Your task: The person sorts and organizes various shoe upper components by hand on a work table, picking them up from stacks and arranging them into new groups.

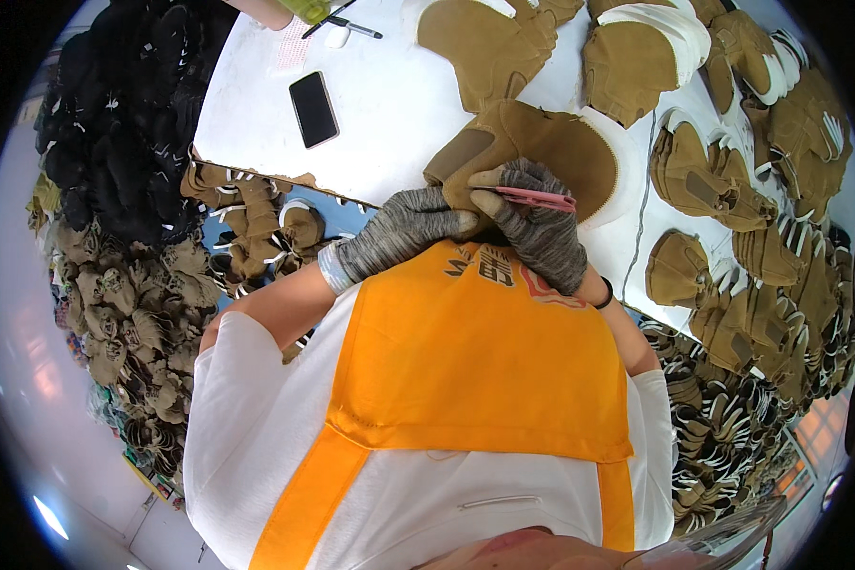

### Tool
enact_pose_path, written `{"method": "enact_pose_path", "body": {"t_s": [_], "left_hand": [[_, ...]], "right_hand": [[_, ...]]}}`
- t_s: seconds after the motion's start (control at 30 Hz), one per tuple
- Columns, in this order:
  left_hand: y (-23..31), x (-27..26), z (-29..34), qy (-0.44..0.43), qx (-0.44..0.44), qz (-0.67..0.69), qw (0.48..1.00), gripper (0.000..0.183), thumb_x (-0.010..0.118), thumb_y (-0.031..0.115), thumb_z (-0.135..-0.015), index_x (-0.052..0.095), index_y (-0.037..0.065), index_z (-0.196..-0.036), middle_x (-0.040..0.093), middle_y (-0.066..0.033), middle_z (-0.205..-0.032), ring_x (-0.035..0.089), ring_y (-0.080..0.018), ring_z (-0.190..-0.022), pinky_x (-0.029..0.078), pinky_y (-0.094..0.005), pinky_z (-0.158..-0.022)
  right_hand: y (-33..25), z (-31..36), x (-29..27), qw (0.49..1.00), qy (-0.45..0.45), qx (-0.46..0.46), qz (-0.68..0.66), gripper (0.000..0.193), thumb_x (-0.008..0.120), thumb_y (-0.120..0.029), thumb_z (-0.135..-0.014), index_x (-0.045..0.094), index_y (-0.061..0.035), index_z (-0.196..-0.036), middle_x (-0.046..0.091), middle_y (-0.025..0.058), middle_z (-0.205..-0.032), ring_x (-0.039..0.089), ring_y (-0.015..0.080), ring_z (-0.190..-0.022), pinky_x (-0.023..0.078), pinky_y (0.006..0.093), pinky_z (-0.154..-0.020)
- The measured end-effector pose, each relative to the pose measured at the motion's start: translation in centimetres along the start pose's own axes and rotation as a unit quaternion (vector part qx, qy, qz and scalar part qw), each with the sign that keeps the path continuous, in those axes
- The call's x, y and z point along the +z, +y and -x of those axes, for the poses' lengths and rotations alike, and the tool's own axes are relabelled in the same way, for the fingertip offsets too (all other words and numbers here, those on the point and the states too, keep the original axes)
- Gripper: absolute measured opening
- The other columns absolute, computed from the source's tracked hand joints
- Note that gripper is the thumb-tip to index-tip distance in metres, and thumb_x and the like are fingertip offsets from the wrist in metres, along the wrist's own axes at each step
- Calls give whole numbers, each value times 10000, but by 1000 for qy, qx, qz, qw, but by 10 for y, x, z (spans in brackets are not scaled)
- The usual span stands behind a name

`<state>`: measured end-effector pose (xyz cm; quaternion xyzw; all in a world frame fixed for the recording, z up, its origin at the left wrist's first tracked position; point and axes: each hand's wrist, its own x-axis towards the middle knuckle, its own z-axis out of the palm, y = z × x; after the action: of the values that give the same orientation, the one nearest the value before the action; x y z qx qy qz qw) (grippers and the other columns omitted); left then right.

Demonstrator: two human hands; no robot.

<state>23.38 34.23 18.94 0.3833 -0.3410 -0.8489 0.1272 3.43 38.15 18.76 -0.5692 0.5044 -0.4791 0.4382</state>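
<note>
A brown shoe upper (572,152) is held at the table's near edge, close against my orange apron. My left hand (397,234), in a grey knitted glove, is closed on the upper's near left edge, with the fingers partly hidden. My right hand (541,233), gloved the same way, lies on the near side of the upper with bent fingers. In it is a slim pink two-armed tool, which looks like thread snips (541,198); its tips are hidden by the fingers. The curved right edge of the upper shows a stitched rim.
On the white table (247,104) lie a dark phone (313,109), a pen (355,28) and a small white object. More brown uppers (489,47) lie beyond, with several stacks (693,180) to the right. Black uppers (123,104) and olive-brown pieces (133,323) are heaped at the left.
</note>
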Motion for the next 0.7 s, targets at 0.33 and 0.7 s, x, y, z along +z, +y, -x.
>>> {"method": "enact_pose_path", "body": {"t_s": [0.33,0.7], "left_hand": [[-9,-11,-7,-10,-1,10,1000,324,622,130,-910,592,20,-1212,643,-74,-1148,598,-145,-1054,485,-274,-924],[-11,-19,-12,-40,118,-214,969,386,612,183,-924,550,12,-1265,627,-66,-1174,579,-127,-1076,473,-263,-936]], "right_hand": [[20,-3,-1,964,5,-141,225,154,739,-148,-751,683,-66,-869,637,80,-843,601,268,-812,493,376,-740],[-5,-5,-13,928,-87,-224,284,182,720,-146,-763,690,-84,-931,653,66,-893,603,277,-829,472,387,-767]]}}
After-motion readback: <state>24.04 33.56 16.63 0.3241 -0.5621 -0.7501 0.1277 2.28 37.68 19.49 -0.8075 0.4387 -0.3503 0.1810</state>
